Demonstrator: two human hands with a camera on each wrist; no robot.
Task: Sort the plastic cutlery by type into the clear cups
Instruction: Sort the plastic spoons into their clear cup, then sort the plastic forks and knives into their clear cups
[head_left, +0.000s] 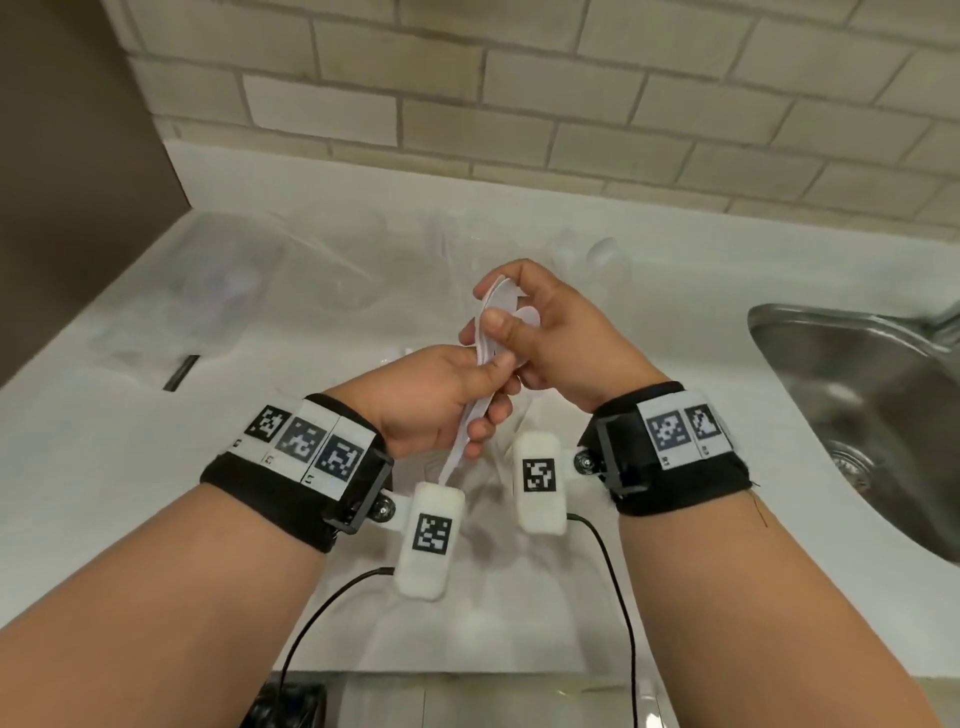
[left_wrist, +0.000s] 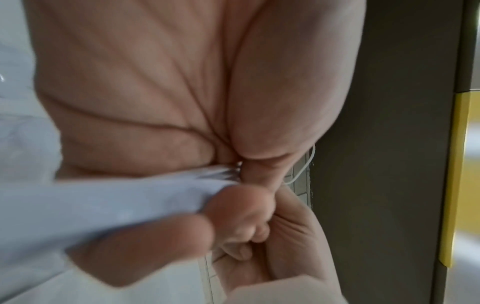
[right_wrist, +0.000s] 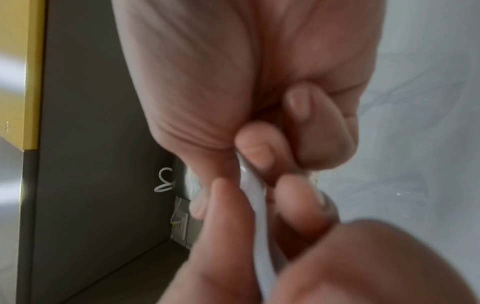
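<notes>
Gripping a nested bunch of white plastic spoons (head_left: 493, 332) above the desk (head_left: 156, 467), left hand (head_left: 431, 400) held handles while right hand (head_left: 550, 332) fingers pinched the bowls; separating one comes next, the blurred clear cups (head_left: 587, 254) well beyond

Bare counter (head_left: 130, 467) lies open left of the hands; the sink (head_left: 857, 395) bounds the right.
</notes>
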